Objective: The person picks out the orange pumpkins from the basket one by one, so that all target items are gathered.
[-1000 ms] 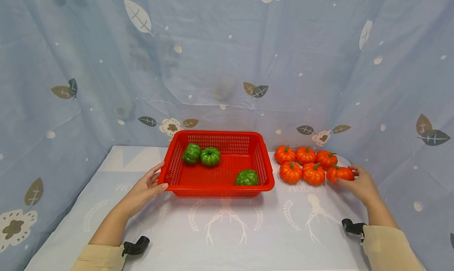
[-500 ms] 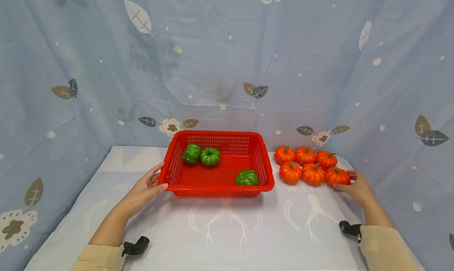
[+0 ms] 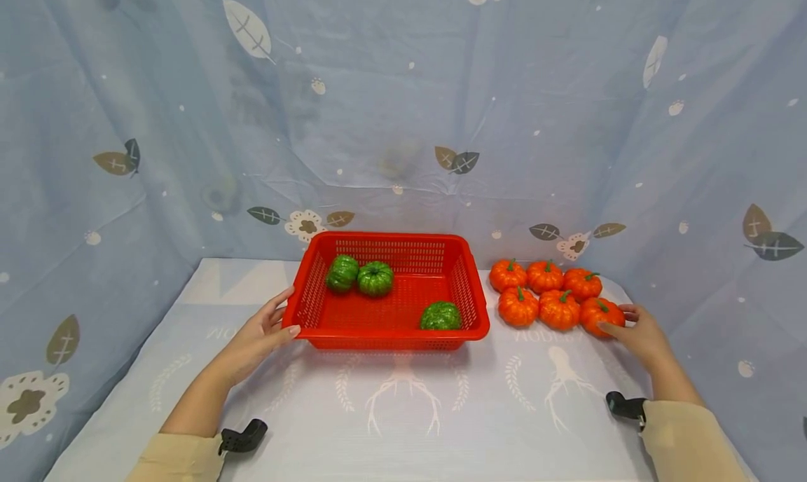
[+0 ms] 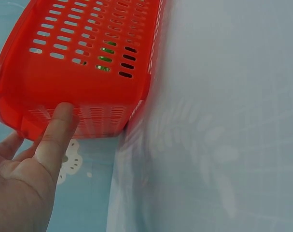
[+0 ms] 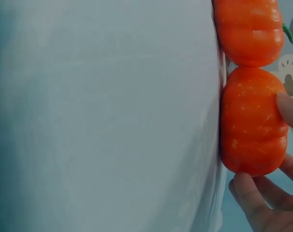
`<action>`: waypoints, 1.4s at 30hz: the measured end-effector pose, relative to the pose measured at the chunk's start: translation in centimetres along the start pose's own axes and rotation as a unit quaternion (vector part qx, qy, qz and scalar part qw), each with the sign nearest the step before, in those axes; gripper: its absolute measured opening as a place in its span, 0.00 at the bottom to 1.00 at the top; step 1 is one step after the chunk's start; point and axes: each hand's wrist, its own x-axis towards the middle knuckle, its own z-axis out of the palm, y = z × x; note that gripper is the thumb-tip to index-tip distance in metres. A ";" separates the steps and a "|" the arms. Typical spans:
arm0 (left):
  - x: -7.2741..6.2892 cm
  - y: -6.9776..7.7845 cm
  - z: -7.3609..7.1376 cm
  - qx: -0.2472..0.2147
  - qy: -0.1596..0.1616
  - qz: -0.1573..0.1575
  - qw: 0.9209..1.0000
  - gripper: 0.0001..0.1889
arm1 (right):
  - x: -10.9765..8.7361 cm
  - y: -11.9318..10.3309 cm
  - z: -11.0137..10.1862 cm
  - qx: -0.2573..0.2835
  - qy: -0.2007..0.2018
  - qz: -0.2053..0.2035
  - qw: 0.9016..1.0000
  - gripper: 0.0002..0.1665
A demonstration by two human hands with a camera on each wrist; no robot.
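A red plastic basket [image 3: 391, 334] with slotted walls stands mid-table, holding green pumpkins: two at the back left [image 3: 375, 279] and one at the front right [image 3: 440, 317]. At the basket's left end is my left hand [image 3: 252, 342], its fairly straight fingers against the rim; one fingertip meets the outer wall in the left wrist view. To the right, small orange pumpkins [image 3: 518, 307] with green stems sit in two rows. My right hand [image 3: 649, 340] holds the front-right orange pumpkin [image 5: 252, 121] between thumb and fingers. That pumpkin touches its neighbour [image 5: 250, 29] in the right wrist view.
A white cloth with pale antler prints covers the table [image 3: 403, 440]. Behind and at both sides hangs a blue curtain [image 3: 378, 104] with leaf and flower patterns. Black devices [image 3: 244, 436] are worn at both wrists.
The front-right orange pumpkin has shifted slightly toward the front and turned, its stem now facing differently, with my right hand staying on it. My left hand and the basket keep their places.
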 end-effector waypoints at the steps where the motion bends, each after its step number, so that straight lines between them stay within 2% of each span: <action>1: 0.0 0.0 0.0 0.000 0.000 0.001 1.000 0.44 | 0.0 0.0 0.0 0.000 0.000 -0.001 1.000 0.47; 8: 0.0 0.0 0.0 0.004 0.000 0.003 1.000 0.45 | 0.4 0.0 -0.1 -0.009 -0.004 0.012 1.000 0.49; 31: 0.3 -0.3 -0.1 -0.008 -0.001 0.009 1.000 0.44 | 1.0 -0.5 0.4 0.003 0.000 0.005 1.000 0.49; 37: 0.1 -0.1 -0.1 0.011 0.009 0.002 1.000 0.44 | 0.6 -0.5 0.2 -0.008 -0.006 0.002 1.000 0.50; 42: -0.1 0.4 -0.1 0.042 0.021 0.009 0.999 0.42 | -0.4 -1.2 -0.3 -0.043 0.007 -0.006 0.999 0.47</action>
